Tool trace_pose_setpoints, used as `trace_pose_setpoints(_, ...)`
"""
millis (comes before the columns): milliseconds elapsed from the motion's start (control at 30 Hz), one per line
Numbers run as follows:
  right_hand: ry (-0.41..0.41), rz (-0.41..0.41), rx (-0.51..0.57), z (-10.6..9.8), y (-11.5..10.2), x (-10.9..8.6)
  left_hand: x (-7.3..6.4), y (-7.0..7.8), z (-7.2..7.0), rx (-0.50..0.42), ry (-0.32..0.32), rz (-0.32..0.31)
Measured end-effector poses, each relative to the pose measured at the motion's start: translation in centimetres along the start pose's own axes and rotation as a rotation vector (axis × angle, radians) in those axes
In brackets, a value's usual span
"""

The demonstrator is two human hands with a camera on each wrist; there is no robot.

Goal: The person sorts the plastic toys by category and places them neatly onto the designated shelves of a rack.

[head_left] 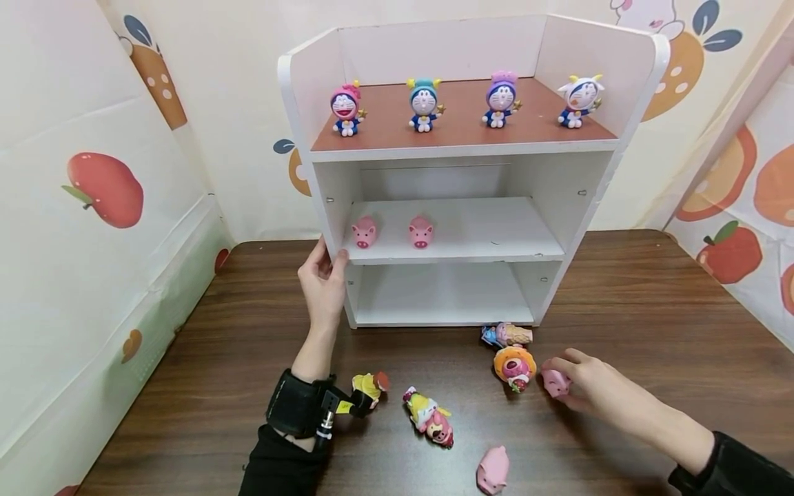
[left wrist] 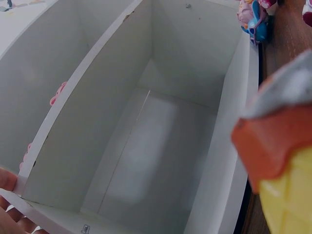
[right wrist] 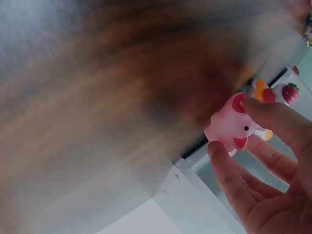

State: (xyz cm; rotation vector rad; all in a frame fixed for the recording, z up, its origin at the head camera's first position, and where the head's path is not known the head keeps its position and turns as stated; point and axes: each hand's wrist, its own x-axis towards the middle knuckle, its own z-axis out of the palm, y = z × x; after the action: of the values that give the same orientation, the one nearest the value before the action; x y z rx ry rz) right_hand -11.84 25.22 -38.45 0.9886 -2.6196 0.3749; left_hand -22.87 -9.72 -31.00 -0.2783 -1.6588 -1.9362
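Observation:
My left hand (head_left: pixel 324 286) grips the left side panel of a white toy shelf (head_left: pixel 459 322), its thumb (left wrist: pixel 7 179) on one face and fingers round the other. Between the fingertips of my right hand (head_left: pixel 598 389) is a pink pig figurine (right wrist: pixel 229 124), pinched low over the table at the right. Two more pig figurines, one at the left (head_left: pixel 364 233) and one beside it (head_left: pixel 421 233), stand on the middle board. Close to the right hand lies a figurine with an orange ruffled collar (head_left: pixel 515 367), just in front of a blue-and-tan figurine (head_left: pixel 506 335).
Four-sided play aside, several blue-and-white cat figurines (head_left: pixel 424 107) line the brown top board. On the wooden table (head_left: pixel 260 331) lie another pig (head_left: pixel 493 470), a yellow-dressed figurine (head_left: pixel 429 417) and a yellow-and-brown one (head_left: pixel 370 386) by the left wrist. Printed walls enclose the table.

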Motion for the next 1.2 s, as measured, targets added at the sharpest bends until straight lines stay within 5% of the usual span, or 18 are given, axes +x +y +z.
trace_pose_setpoints(167, -0.036, 0.038, 0.004, -1.2, -0.6, 0.3, -0.1, 0.1, 0.0, -0.002, -0.001, 0.002)
trace_pose_setpoints(367, -0.018, -0.016, -0.015, -3.0, -1.5, 1.6, -0.1, 0.0, 0.0, -0.003, -0.003, 0.013)
trace_pose_setpoints(800, 0.031, -0.126, -0.082, -7.3, -3.2, 6.6, -0.1, -0.1, -0.1, -0.019, 0.001, -0.001)
trace_pose_setpoints(1200, -0.047, -0.113, -0.075, -10.0, -3.3, 10.5, -0.1, 0.1, 0.0, 0.004, -0.008, 0.004)
